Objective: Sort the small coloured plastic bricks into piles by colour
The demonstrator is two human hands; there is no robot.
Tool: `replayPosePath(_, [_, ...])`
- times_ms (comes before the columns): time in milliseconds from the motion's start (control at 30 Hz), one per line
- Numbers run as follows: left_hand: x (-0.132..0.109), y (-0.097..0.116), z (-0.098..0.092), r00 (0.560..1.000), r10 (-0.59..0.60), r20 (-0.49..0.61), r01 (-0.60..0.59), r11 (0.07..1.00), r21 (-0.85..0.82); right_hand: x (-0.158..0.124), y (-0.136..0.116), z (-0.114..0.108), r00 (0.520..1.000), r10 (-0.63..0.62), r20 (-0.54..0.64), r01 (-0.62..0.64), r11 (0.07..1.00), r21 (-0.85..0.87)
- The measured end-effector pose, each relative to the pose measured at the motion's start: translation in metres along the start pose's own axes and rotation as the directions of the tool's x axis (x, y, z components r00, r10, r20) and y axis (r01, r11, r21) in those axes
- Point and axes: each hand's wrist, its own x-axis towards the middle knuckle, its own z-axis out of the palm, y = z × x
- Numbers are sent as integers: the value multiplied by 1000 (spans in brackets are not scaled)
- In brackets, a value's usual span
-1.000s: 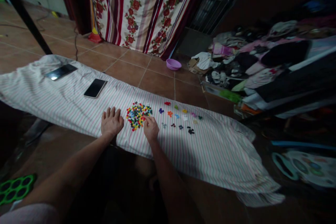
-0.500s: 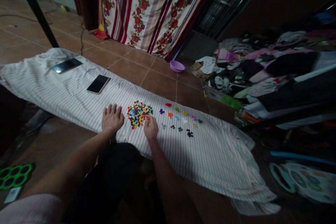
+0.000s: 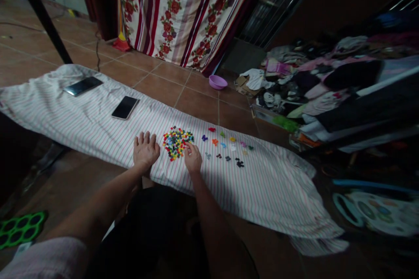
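A pile of small multicoloured pieces (image 3: 176, 141), too small to name their kind, lies on the striped cloth (image 3: 262, 192). My left hand (image 3: 145, 150) rests flat on the cloth just left of the pile, its fingers spread. At the pile's right edge, my right hand (image 3: 194, 159) has thumb and fingers pinched together; whatever is between the fingertips is too small to make out. Right of that hand sit little single-colour groups, among them red pieces (image 3: 211, 129), orange pieces (image 3: 214, 142), grey pieces (image 3: 208, 155) and black pieces (image 3: 240, 163).
Two dark-screened devices lie at the cloth's left: a phone (image 3: 125, 107) and a larger flat one (image 3: 84, 86). Beyond the cloth, a purple basin (image 3: 218, 82) stands on the tiled floor near a floral curtain (image 3: 173, 13). Heaped clothes (image 3: 314, 83) fill the right side.
The view has shifted slightly, so most things on the cloth appear a little further right. My right hand stays at the pile's right edge, and my left hand still lies flat.
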Motion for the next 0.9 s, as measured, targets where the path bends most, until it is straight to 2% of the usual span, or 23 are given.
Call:
replayPosePath(167, [0,1,0,1000,-16,-8,15,999,-34,0,-3,-1,999,-2,-32,2,1000,7])
replayPosePath(567, [-2,1,-5,1000,9,-5,-9,1000,-22,-1,-6,-4,999,41,-18,-40,998,45])
replayPosePath(733, [-2,2,-9,1000,24,0,-24,999,-23,0,-3,-2,997,58,-42,-56,998,41])
replayPosePath(900, [-2,2,-9,999,43,-6,-43,999,14,1,5,3,996,72,-60,-66,992,106])
